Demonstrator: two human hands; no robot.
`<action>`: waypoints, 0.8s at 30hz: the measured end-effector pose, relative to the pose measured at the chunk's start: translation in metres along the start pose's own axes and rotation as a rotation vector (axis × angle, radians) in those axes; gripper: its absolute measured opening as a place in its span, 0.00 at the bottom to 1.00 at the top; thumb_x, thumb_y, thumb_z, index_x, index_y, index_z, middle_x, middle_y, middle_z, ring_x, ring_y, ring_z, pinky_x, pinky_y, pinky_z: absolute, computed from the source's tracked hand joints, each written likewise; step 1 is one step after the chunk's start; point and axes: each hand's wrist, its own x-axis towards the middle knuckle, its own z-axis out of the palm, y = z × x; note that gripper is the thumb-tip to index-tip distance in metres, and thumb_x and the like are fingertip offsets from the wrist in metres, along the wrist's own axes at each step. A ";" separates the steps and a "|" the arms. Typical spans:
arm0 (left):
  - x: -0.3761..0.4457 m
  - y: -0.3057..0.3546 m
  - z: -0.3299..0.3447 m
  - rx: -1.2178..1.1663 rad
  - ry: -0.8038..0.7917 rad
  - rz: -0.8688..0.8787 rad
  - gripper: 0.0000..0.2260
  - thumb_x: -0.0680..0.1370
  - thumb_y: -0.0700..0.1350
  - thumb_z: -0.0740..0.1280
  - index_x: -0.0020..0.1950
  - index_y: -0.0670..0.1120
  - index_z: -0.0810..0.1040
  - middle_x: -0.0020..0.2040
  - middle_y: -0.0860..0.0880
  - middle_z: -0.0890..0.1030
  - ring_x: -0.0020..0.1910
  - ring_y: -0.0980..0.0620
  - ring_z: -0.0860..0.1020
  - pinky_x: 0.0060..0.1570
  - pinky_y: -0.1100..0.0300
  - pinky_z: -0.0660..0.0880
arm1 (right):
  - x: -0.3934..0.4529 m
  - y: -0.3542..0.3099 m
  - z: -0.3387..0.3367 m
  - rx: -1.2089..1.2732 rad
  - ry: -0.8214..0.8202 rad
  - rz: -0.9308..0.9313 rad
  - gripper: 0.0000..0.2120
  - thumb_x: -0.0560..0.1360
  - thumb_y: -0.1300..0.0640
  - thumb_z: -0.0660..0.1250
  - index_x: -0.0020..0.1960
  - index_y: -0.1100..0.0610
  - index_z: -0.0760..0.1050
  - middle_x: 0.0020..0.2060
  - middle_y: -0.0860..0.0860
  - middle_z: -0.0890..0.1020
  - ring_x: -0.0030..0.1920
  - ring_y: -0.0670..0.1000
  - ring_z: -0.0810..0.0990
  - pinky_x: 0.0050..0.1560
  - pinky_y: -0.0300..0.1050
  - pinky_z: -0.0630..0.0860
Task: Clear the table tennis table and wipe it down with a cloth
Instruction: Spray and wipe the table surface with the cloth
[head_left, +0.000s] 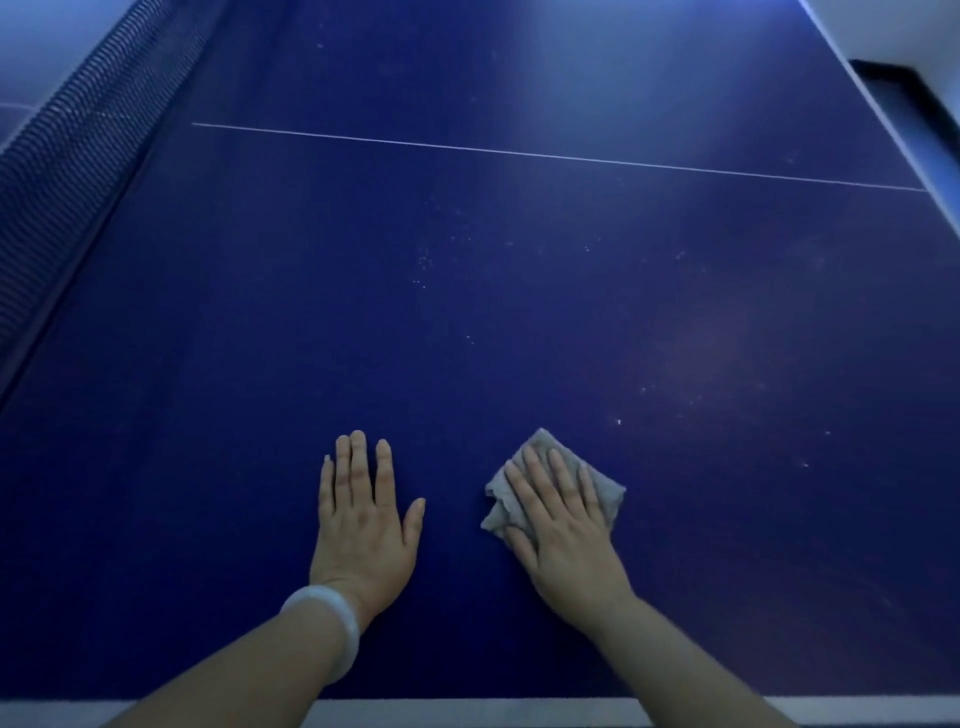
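Pressing flat on a folded grey cloth (558, 486) with the right hand (563, 525), fingers spread and straight, palm down, not clenching the fabric but pinning it against the blue worktop (467, 312) close to the near white edge line (467, 709). Resting the left hand (363, 519) flat and fully open just beside, empty, touching the surface, apparently bracing; wearing a pale bangle (327, 631) at that wrist.

Moving outward: showing no bats, balls or other loose items anywhere on the visible half, so judging the clearing part as done, at least for this side. Lying ahead of the cloth and to its right, scattered white specks (644, 395) and a dull, dusty haze (727, 338); more specks (423, 265) sitting further out toward the thin white centre line (519, 151). Reading those marks as surface not yet wiped, or not wiped thoroughly. Looking cleaner and more even in the stretch around and left of the left hand, though the dim light is making that hard to confirm.

Standing at the left, the net (67, 171), with the far half beyond it barely in view, so not telling its condition. Judging the wiping as under way and early to middling: near strip being worked, middle and right of this half remaining
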 end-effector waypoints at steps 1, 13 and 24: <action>0.000 0.000 0.000 0.003 -0.001 0.002 0.35 0.79 0.62 0.37 0.78 0.40 0.51 0.78 0.36 0.49 0.78 0.40 0.45 0.76 0.42 0.49 | 0.006 0.013 -0.003 -0.025 -0.005 -0.035 0.30 0.81 0.41 0.48 0.80 0.47 0.46 0.79 0.45 0.44 0.79 0.49 0.39 0.76 0.56 0.41; 0.016 0.103 -0.015 -0.240 0.038 0.153 0.29 0.82 0.56 0.49 0.79 0.43 0.50 0.79 0.44 0.44 0.78 0.47 0.41 0.75 0.53 0.38 | 0.001 0.083 -0.020 0.034 0.017 0.359 0.29 0.82 0.43 0.45 0.78 0.49 0.36 0.78 0.48 0.37 0.76 0.50 0.30 0.76 0.56 0.34; 0.018 0.158 0.004 -0.026 0.036 0.068 0.33 0.80 0.58 0.38 0.78 0.38 0.50 0.79 0.38 0.50 0.78 0.41 0.43 0.76 0.43 0.46 | -0.030 0.154 -0.023 0.017 0.120 0.698 0.33 0.77 0.41 0.35 0.79 0.52 0.44 0.78 0.50 0.43 0.79 0.54 0.40 0.77 0.59 0.42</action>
